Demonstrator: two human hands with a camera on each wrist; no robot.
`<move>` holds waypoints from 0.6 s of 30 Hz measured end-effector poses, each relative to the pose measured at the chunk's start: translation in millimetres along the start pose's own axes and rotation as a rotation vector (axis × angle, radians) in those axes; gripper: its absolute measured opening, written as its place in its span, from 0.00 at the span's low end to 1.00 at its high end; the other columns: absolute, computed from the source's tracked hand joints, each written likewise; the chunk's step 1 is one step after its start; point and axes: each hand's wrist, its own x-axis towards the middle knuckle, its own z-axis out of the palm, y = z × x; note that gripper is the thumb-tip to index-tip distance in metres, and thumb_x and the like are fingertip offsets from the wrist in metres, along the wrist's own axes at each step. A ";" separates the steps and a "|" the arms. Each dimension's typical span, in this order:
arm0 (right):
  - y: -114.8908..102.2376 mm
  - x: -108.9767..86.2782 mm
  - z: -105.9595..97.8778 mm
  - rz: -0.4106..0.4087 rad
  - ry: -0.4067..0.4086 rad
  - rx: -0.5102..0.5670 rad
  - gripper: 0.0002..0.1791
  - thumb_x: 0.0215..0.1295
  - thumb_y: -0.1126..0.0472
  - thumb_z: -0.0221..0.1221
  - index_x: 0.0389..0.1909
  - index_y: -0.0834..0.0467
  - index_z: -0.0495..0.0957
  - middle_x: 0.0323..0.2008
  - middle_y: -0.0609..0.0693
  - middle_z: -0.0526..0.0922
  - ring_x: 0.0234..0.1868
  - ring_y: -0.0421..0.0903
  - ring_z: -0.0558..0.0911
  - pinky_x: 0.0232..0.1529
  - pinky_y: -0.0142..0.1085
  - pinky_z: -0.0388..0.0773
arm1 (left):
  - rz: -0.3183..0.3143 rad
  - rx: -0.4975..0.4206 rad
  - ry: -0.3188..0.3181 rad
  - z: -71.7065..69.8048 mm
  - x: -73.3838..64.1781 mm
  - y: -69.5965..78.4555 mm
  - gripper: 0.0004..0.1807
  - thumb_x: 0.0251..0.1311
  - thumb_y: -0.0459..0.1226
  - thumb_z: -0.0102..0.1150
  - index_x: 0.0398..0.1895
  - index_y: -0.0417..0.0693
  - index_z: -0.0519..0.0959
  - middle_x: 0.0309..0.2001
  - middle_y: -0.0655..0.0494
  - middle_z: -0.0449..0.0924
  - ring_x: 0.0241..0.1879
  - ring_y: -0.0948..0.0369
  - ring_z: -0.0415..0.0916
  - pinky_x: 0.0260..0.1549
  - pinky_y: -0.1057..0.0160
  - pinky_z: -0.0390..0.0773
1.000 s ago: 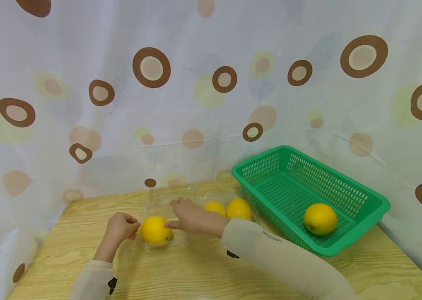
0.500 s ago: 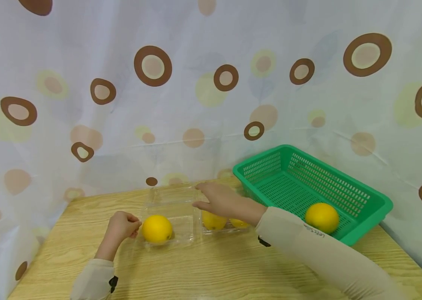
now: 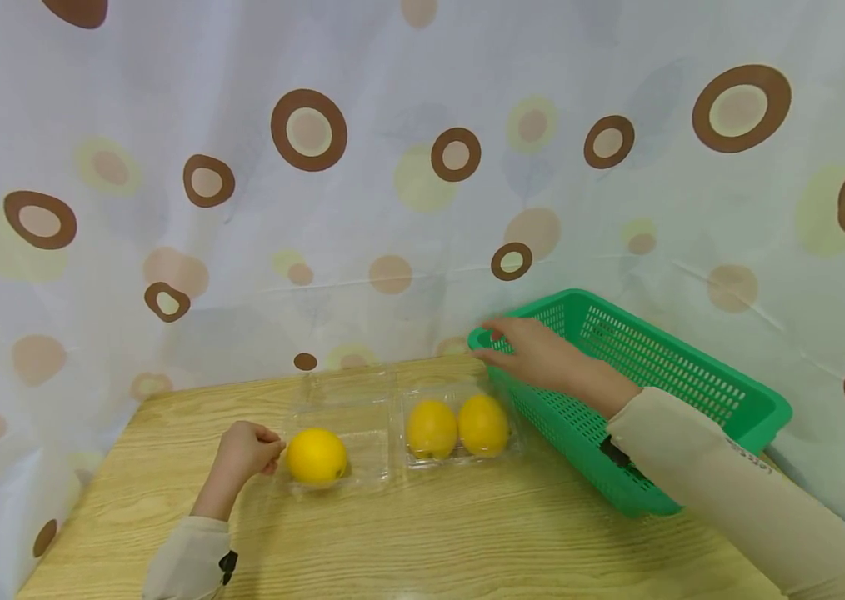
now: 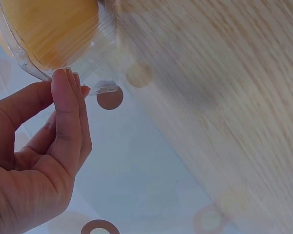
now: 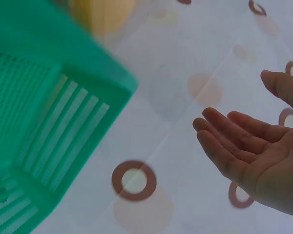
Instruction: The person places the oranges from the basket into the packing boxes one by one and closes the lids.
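My left hand pinches the left edge of a clear plastic box whose lid stands open at the back. One round yellow fruit sits in the box's left part, beside those fingertips. In the left wrist view, thumb and fingers of the left hand meet at the box's thin rim, just under the fruit. Over the near-left end of a green basket, my right hand is raised with fingers spread and nothing in them. The right wrist view shows the right hand apart from the basket.
A second clear box with two yellow fruits stands between the first box and the basket. My right sleeve hides the basket's front part. Behind the wooden table hangs a patterned curtain.
My right hand has moved right from the fruit in the first box, across the second box, to above the basket. The left hand keeps its hold on the box edge.
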 end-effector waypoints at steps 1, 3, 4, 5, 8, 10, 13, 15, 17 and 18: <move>5.1 -1.8 -4.2 0.009 0.008 -0.004 0.30 0.72 0.51 0.53 0.66 0.67 0.65 0.56 0.64 0.76 0.55 0.59 0.76 0.54 0.52 0.74 | 0.001 0.002 0.002 -0.1 0.0 -0.1 0.08 0.61 0.26 0.58 0.35 0.23 0.80 0.25 0.43 0.80 0.19 0.60 0.78 0.23 0.60 0.82; 15.1 -6.1 -11.8 0.024 0.021 -0.012 0.30 0.72 0.51 0.53 0.65 0.68 0.65 0.55 0.65 0.76 0.55 0.60 0.76 0.53 0.53 0.73 | 0.004 0.007 0.006 -0.3 -0.2 -0.3 0.08 0.61 0.26 0.58 0.35 0.23 0.80 0.25 0.43 0.80 0.19 0.60 0.77 0.23 0.60 0.82; 20.2 -8.2 -14.8 0.029 0.027 -0.018 0.30 0.72 0.51 0.52 0.65 0.68 0.64 0.55 0.66 0.75 0.55 0.61 0.75 0.53 0.54 0.73 | 0.004 0.007 0.007 -0.5 -0.3 -0.2 0.08 0.61 0.26 0.58 0.35 0.23 0.80 0.25 0.44 0.80 0.19 0.60 0.77 0.23 0.60 0.82; 25.1 -10.5 -17.6 0.034 0.033 -0.023 0.30 0.72 0.51 0.53 0.65 0.69 0.65 0.55 0.66 0.76 0.55 0.61 0.75 0.53 0.55 0.73 | 0.004 0.007 0.008 -0.7 -0.4 -0.3 0.08 0.61 0.26 0.58 0.35 0.23 0.80 0.25 0.44 0.80 0.19 0.60 0.77 0.23 0.60 0.82; 39.2 -16.8 -23.1 0.047 0.040 -0.035 0.30 0.72 0.52 0.53 0.64 0.71 0.64 0.54 0.68 0.75 0.54 0.62 0.75 0.53 0.55 0.73 | 0.006 0.009 0.008 -1.0 -0.8 -0.2 0.08 0.61 0.26 0.58 0.35 0.23 0.80 0.24 0.45 0.80 0.19 0.61 0.77 0.23 0.62 0.82; 48.3 -19.9 -25.1 0.055 0.038 -0.046 0.31 0.72 0.52 0.53 0.64 0.72 0.64 0.54 0.69 0.75 0.54 0.63 0.75 0.52 0.56 0.73 | 0.010 0.010 0.009 -1.0 -0.8 -0.2 0.08 0.60 0.26 0.58 0.35 0.23 0.80 0.24 0.45 0.80 0.18 0.61 0.77 0.22 0.62 0.81; 60.3 -23.4 -27.5 0.073 0.028 -0.057 0.31 0.72 0.53 0.53 0.63 0.74 0.64 0.53 0.70 0.75 0.53 0.64 0.75 0.51 0.56 0.73 | 0.015 0.007 0.008 -0.5 -0.5 -0.3 0.08 0.61 0.25 0.57 0.35 0.23 0.80 0.24 0.45 0.80 0.18 0.61 0.77 0.22 0.63 0.81; 68.0 -26.1 -28.7 0.086 0.015 -0.069 0.31 0.71 0.53 0.54 0.63 0.75 0.64 0.53 0.72 0.74 0.53 0.66 0.75 0.50 0.57 0.74 | 0.014 0.000 0.005 0.0 -0.6 -0.3 0.08 0.61 0.25 0.57 0.35 0.22 0.80 0.24 0.44 0.80 0.19 0.61 0.77 0.22 0.62 0.81; 75.3 -28.9 -29.3 0.093 0.002 -0.081 0.31 0.71 0.54 0.54 0.61 0.76 0.64 0.53 0.73 0.74 0.53 0.67 0.75 0.50 0.57 0.74 | 0.008 -0.004 0.000 0.6 -0.9 -0.7 0.08 0.61 0.25 0.57 0.36 0.22 0.79 0.25 0.44 0.80 0.19 0.60 0.77 0.22 0.62 0.81; 78.9 -30.4 -29.5 0.095 -0.004 -0.091 0.31 0.71 0.54 0.54 0.61 0.77 0.64 0.53 0.74 0.73 0.53 0.67 0.75 0.49 0.57 0.74 | 0.005 -0.004 -0.001 0.8 -1.0 -0.8 0.08 0.61 0.25 0.57 0.36 0.22 0.79 0.25 0.43 0.80 0.19 0.60 0.78 0.23 0.62 0.81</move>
